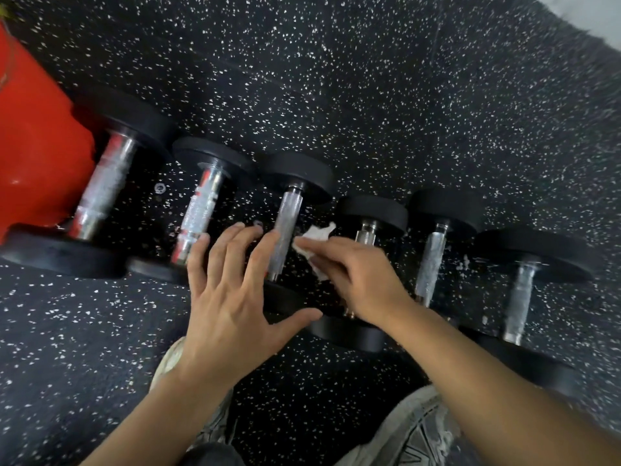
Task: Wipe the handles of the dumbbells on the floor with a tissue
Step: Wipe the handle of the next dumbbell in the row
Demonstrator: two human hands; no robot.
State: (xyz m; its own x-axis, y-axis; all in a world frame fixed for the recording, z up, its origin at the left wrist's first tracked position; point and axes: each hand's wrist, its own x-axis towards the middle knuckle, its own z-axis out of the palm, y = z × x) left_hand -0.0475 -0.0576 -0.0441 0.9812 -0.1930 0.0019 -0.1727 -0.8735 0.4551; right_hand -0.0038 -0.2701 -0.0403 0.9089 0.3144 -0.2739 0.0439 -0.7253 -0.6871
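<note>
Six dumbbells lie in a row across the speckled floor, handles pointing away from the person, and the action is on the third dumbbell's handle, counting from the red object at the left edge of the view. The right hand is closed around a crumpled white tissue, pinching it in the fingers, with the wad just beside that knurled handle on its right side; whether it actually touches the metal is hard to say through the blur. The left hand is open, fingers spread, empty, hovering over the near end of the same dumbbell, fingertips reaching towards the handle.

The step in hand looks like the wipe of this third handle. To do it well, the person should probably plant that open left hand on the near black weight so the dumbbell cannot roll, then wrap the tissue around the bar, not dab one side. Strokes along the full length, collar to collar, would reach the knurling, and a small roll of the dumbbell would bring the underside up. The tissue is small and thin; on rough knurling it may shred, so moderate pressure suits it. The three handles to the right appear to be next in line.
</note>
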